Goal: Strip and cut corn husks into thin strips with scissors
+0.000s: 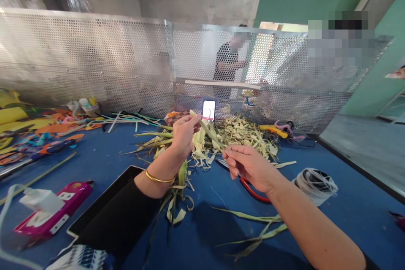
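A long green-yellow corn husk strip (209,133) stretches slantwise between my two hands. My left hand (184,131), raised at the upper left, pinches its upper end between thumb and fingertips. At the lower right end, my right hand (245,164) has its thumb and fingers closed on the husk's tip. Beneath the right hand lie red-handled scissors (255,194), partly hidden by it. Loose husks (182,177) spread on the table under my left wrist. Behind the hands rises a heap of shredded husk (249,135).
A lit phone (209,109) stands against the perforated metal screen (126,59). On the blue table (120,145) are a pink power strip (68,200), a black tray (126,173), a spool of clear line (316,185) and colourful scraps (47,128). A person (226,61) stands behind the screen.
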Tool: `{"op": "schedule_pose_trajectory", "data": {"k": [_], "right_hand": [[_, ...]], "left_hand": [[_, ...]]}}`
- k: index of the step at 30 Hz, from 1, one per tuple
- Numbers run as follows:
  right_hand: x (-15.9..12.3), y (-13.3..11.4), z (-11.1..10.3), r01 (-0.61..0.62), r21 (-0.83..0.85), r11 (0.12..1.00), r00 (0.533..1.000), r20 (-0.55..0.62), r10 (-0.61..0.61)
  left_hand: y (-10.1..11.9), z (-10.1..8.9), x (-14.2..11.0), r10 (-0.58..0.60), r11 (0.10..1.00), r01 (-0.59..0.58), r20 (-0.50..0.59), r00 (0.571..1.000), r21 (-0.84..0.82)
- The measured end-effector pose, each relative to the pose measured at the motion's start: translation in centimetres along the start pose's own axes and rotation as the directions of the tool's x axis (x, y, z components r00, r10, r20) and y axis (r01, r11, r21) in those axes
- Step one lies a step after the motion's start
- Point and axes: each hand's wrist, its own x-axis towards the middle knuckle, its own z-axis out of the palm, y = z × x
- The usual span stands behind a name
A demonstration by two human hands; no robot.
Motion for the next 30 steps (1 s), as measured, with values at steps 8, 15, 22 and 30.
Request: {"op": "schedule_pose_trajectory", "data": {"k": [8,15,22,30], "right_hand": [[0.5,0.2,-1.3,-0.028,-0.237,0.971,1.000,-0.008,0.027],[0.7,0.5,-1.9,0.215,-0.921,0.325,0.603,-0.137,-0.786],[1.2,2.1,-1.1,0.082,-0.965,-0.247,0.567,0.250,-0.785],[1.8,3.5,0.5,0.094,-0.436,0.895,0.982,-0.107,-0.155]], "left_hand": [[0.7,-1.6,1.5,0.094,0.995,-0.098,-0.120,0.988,-0.026],[1.0,-0.8,0.2,0.036,0.999,-0.035,-0.094,0.995,0.012],[0.3,0.1,-1.3,-0.166,0.986,0.165,-0.010,0.986,-0.026],[0.4,0.3,-1.6,-0.173,0.956,0.212,0.195,0.965,-0.202]]}}
